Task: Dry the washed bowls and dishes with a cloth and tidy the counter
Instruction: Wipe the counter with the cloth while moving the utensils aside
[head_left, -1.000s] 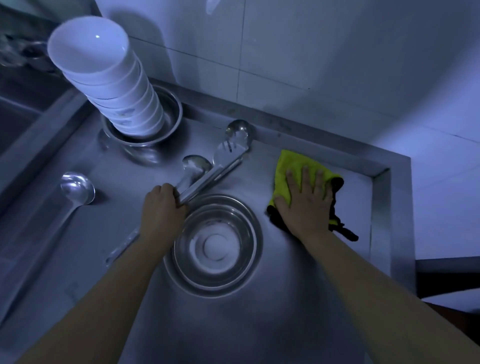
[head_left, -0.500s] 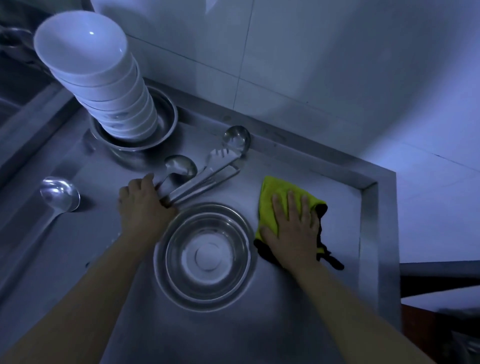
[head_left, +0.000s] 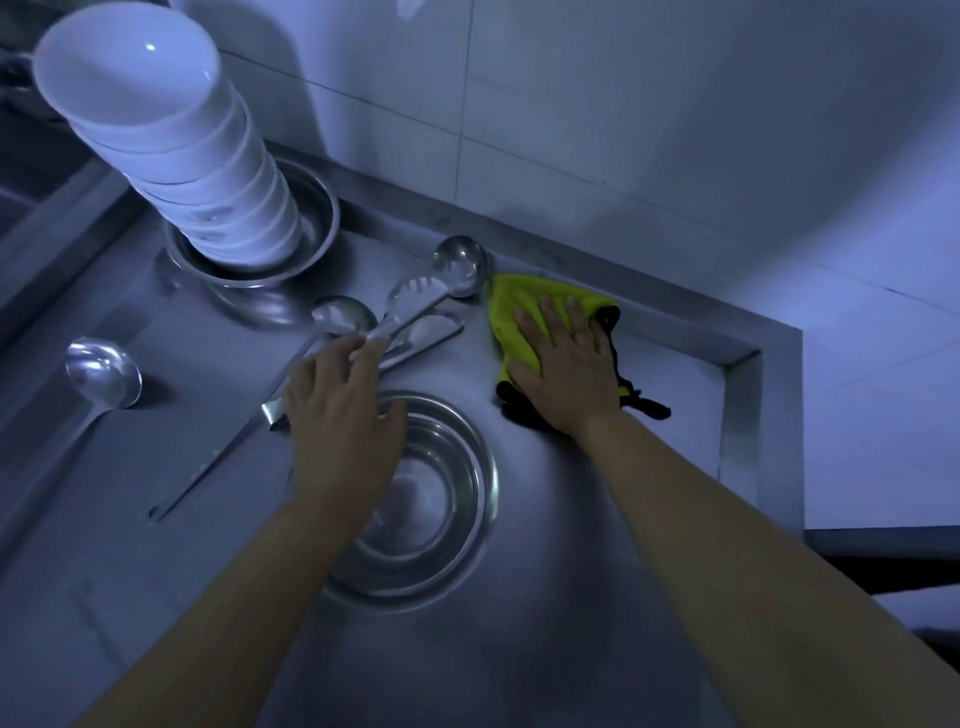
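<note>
From the head view we press our right hand (head_left: 569, 371) flat, fingers spread and straight, on the yellow cloth (head_left: 506, 312), which lies on the steel counter (head_left: 571, 597) close to the raised back edge, its dark underside showing by the wrist; our left hand (head_left: 337, 415) reaches forward with fingers extended, the fingertips (head_left: 371, 347) touching the handles of the utensils (head_left: 415, 322), a slotted spoon and ladles lying bunched together, and the palm hangs over the near rim of the empty steel bowl (head_left: 431, 499); we cannot tell whether anything is actually pinched, though the fingers look straight rather than curled; the stack of white bowls (head_left: 171, 145) leans in a steel basin (head_left: 317, 228) at the far left, and a lone ladle (head_left: 104, 371) lies well apart on the left; the step, we judge, is wiping the counter while shifting utensils aside; to do it well we keep the cloth flat under even pressure, sweep toward the corner, lift the utensils rather than drag them, and steer clear of the leaning stack, which looks ready to topple if nudged
</note>
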